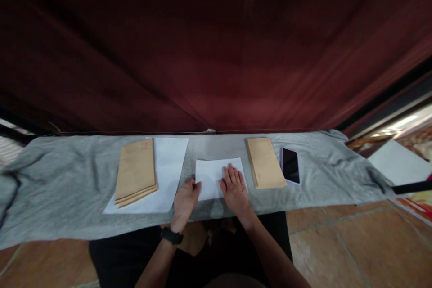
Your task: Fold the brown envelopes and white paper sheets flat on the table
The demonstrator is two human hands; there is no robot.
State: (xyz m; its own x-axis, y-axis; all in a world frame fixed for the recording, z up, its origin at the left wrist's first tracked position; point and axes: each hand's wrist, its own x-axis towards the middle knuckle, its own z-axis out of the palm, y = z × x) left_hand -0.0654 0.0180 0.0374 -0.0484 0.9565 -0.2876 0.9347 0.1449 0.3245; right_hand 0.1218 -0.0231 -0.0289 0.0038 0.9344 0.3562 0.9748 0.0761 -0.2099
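A small white sheet of paper [211,171], perhaps folded, lies in front of me on the grey cloth. My right hand [235,191] rests flat on its right part with the fingers spread. At the sheet's left edge, my left hand [187,197] has its thumb and fingers closed on the paper. To the right lies a stack of brown envelopes [265,162]. On the left, more brown envelopes [135,166] sit slightly fanned on top of larger white sheets [171,157].
A phone [290,165] with a pale purple edge lies right of the right-hand envelopes. Grey cloth [77,180] covers the narrow table. A dark red curtain [216,54] hangs right behind it. A white board [400,162] stands at the far right, above the tiled floor [364,238].
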